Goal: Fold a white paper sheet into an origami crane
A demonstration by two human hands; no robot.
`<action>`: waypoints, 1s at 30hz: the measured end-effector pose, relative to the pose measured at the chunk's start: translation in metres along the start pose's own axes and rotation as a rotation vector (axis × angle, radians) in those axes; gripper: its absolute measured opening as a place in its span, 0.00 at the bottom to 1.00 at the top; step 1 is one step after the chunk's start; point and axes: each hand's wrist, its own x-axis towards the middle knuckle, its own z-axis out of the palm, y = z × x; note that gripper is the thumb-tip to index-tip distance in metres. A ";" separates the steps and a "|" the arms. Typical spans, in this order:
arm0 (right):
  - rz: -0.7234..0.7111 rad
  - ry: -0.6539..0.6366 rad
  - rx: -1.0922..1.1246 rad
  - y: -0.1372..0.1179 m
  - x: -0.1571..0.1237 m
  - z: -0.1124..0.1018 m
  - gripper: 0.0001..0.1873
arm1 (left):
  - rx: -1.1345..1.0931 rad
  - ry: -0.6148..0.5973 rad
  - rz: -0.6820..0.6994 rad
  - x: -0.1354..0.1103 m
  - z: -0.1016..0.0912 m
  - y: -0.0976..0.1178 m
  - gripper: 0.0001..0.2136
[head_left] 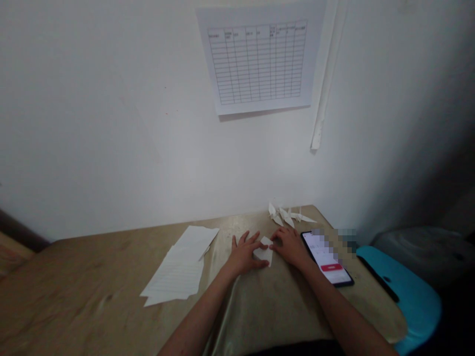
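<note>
A small folded piece of white paper lies on the table between my two hands. My left hand rests over its left side, thumb and index finger holding it at two spots while the other fingers spread out on the tabletop. At the paper's right corner, the thumb and index finger of my right hand pinch the edge, with the remaining fingers curled. Just beyond my right hand stand several folded paper cranes, close together near the wall.
Loose white paper sheets, some lined, overlap on the table to the left. A lit phone lies right of my right forearm. A blue stool or chair stands past the right edge. A printed chart hangs on the wall.
</note>
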 end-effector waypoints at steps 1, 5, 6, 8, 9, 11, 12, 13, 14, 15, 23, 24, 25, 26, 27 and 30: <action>0.003 0.007 -0.004 -0.001 0.001 0.000 0.09 | 0.000 0.002 0.002 0.000 0.000 0.000 0.27; 0.023 0.030 -0.028 -0.004 0.004 0.000 0.06 | 0.002 -0.002 -0.003 -0.001 -0.002 0.002 0.27; 0.028 0.034 -0.034 -0.004 0.005 0.001 0.06 | 0.003 -0.009 -0.005 -0.001 -0.003 0.002 0.27; 0.030 0.036 -0.043 -0.004 0.006 0.002 0.05 | 0.006 -0.021 -0.006 -0.001 -0.003 0.002 0.28; 0.027 0.035 -0.047 -0.004 0.007 0.003 0.05 | 0.008 -0.023 -0.004 -0.001 -0.003 0.002 0.28; 0.024 0.037 -0.059 -0.003 0.009 0.004 0.05 | 0.010 -0.020 -0.001 -0.001 -0.003 0.001 0.27; 0.028 0.042 -0.067 -0.003 0.009 0.005 0.05 | 0.010 -0.018 0.000 -0.001 -0.002 0.001 0.27; 0.032 0.045 -0.073 -0.003 0.010 0.005 0.06 | 0.011 -0.016 -0.001 -0.001 -0.002 0.001 0.27; 0.035 0.046 -0.077 -0.002 0.010 0.005 0.06 | 0.011 -0.014 -0.004 -0.001 -0.002 0.001 0.27; 0.033 0.047 -0.078 -0.002 0.010 0.005 0.06 | 0.011 -0.013 -0.008 -0.001 -0.002 0.001 0.27; -0.028 0.042 -0.041 0.003 0.002 0.005 0.08 | 0.005 -0.007 -0.006 -0.002 -0.004 0.003 0.27; -0.039 0.039 -0.041 0.004 0.001 0.005 0.08 | 0.006 -0.005 -0.006 -0.002 -0.003 0.002 0.27; -0.050 0.038 -0.043 0.005 0.000 0.005 0.08 | 0.006 -0.004 -0.007 -0.002 -0.003 0.002 0.27; -0.057 0.035 -0.047 0.005 0.000 0.005 0.08 | 0.005 -0.003 -0.005 -0.002 -0.003 0.002 0.26; -0.060 0.028 -0.050 0.006 -0.001 0.005 0.08 | 0.004 -0.002 -0.004 -0.002 -0.002 0.002 0.26; -0.050 -0.012 -0.047 0.006 -0.001 0.002 0.10 | 0.003 -0.006 0.001 -0.002 -0.002 0.001 0.26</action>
